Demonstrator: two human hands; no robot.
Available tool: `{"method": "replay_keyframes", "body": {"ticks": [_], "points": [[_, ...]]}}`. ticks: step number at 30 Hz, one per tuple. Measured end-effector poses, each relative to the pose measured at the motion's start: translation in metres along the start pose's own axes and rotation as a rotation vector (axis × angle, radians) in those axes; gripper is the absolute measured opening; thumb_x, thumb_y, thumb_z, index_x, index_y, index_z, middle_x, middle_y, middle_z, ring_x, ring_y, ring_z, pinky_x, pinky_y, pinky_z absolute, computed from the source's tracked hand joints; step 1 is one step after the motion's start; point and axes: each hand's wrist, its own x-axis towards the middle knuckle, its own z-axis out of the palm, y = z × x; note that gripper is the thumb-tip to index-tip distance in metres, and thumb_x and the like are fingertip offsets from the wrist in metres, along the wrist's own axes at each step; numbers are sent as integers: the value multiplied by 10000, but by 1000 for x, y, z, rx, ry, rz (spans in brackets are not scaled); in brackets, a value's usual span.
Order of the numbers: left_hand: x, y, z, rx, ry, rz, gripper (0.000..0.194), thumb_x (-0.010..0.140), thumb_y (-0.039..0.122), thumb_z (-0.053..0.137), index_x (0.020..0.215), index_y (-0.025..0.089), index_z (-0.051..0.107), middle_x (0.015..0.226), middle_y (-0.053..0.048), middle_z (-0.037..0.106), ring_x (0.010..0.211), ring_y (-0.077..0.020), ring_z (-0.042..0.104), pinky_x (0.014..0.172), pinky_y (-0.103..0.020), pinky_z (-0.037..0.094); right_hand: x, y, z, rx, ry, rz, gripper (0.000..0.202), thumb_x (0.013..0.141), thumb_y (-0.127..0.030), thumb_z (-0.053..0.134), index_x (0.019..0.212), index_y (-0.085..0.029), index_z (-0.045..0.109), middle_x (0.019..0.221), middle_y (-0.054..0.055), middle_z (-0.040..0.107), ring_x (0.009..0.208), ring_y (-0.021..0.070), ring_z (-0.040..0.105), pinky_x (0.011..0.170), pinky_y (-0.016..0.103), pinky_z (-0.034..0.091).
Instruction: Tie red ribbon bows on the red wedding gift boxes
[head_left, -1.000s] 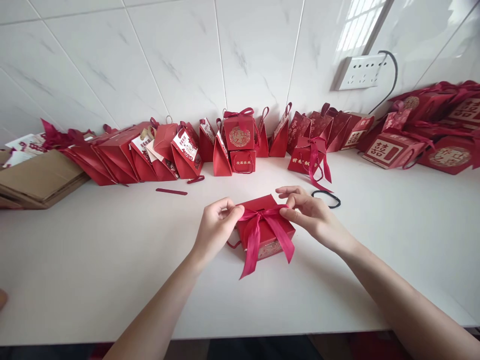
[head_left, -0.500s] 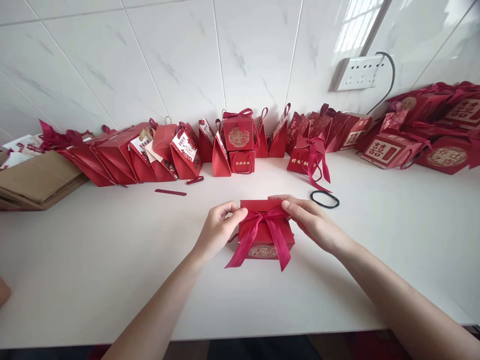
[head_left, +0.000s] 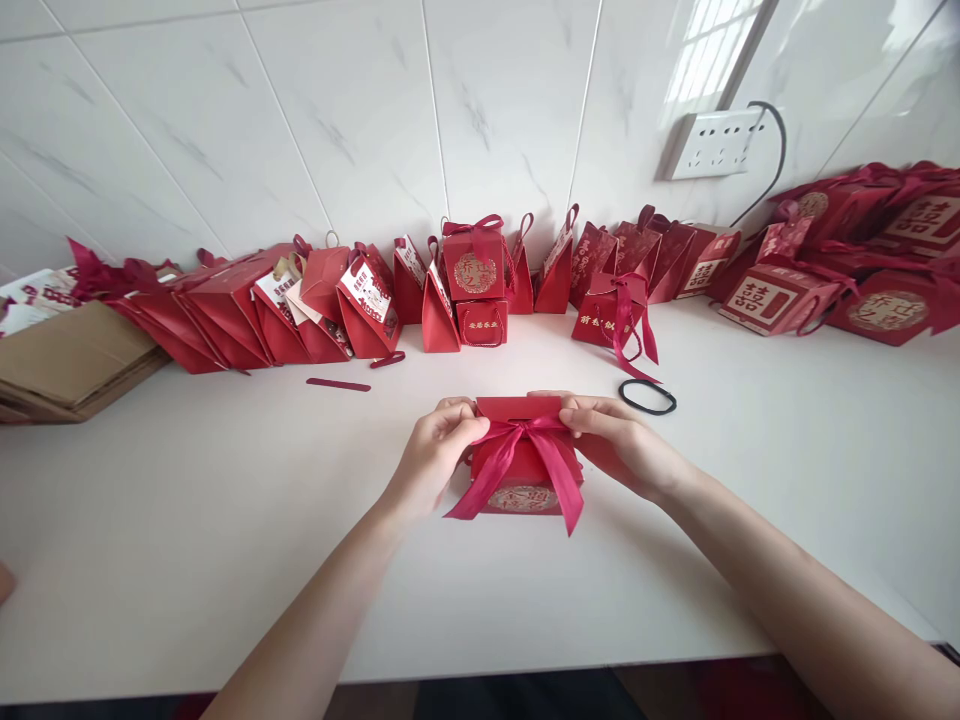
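A red gift box [head_left: 525,470] with a gold round print on its front stands on the white table before me. Across its upper front runs a magenta ribbon [head_left: 559,468], tied in a bow with two tails hanging down over the front. My left hand [head_left: 444,445] pinches the bow's left loop between thumb and fingers at the box's upper left. On the opposite side my right hand [head_left: 619,435] pinches the right loop, its fingers partly behind the box. The far side of the box is hidden.
Red gift boxes [head_left: 232,310] line the tiled wall, with more piled at the right [head_left: 885,310]. Flattened brown cardboard [head_left: 82,360] lies at left. A black band [head_left: 647,397] and a dark red strip [head_left: 337,384] lie beyond my hands. A power strip [head_left: 716,145] is on the wall.
Both hands stay on the bow. The ribbon's tails have swung a little further apart, and more of the gold print now shows between them. The view has shifted slightly.
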Motion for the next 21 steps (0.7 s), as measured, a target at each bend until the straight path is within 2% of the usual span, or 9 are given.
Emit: {"method": "replay_keyframes", "body": {"ticks": [4,12,15,18,21], "points": [[2,-2,-2,16,-15,0,366,683,315,619,520,152,334,880,-23,406,680,-96,408,525,-222,310,2,4,-4,35,11,10,353,774,-355,656,560,-159,455,1086,65,605,808,172,544,760,327,431],[5,-7,-2,6,-13,30,346,732,301,585,541,154,336,890,-14,396,691,-93,400,543,-216,320,4,0,-1,90,33,39,362,715,-365,698,547,-173,441,889,44,604,722,165,534,702,327,442],[6,-8,-5,35,-50,47,337,762,307,563,557,161,339,844,-7,388,687,-98,398,553,-213,338,5,1,-1,93,49,65,283,676,-410,724,672,-179,560,923,67,626,798,208,570,757,364,464],[7,-10,-6,62,-80,63,329,778,319,551,566,164,352,833,-12,398,703,-107,412,565,-213,359,5,4,-2,100,67,76,327,659,-431,733,847,-185,626,974,88,636,877,243,582,798,391,473],[7,-12,-5,41,-65,59,333,770,313,560,560,162,351,895,-25,422,715,-107,431,568,-216,371,6,6,-3,135,67,69,272,660,-401,737,766,-184,612,1010,81,629,869,231,583,806,390,472]]}}
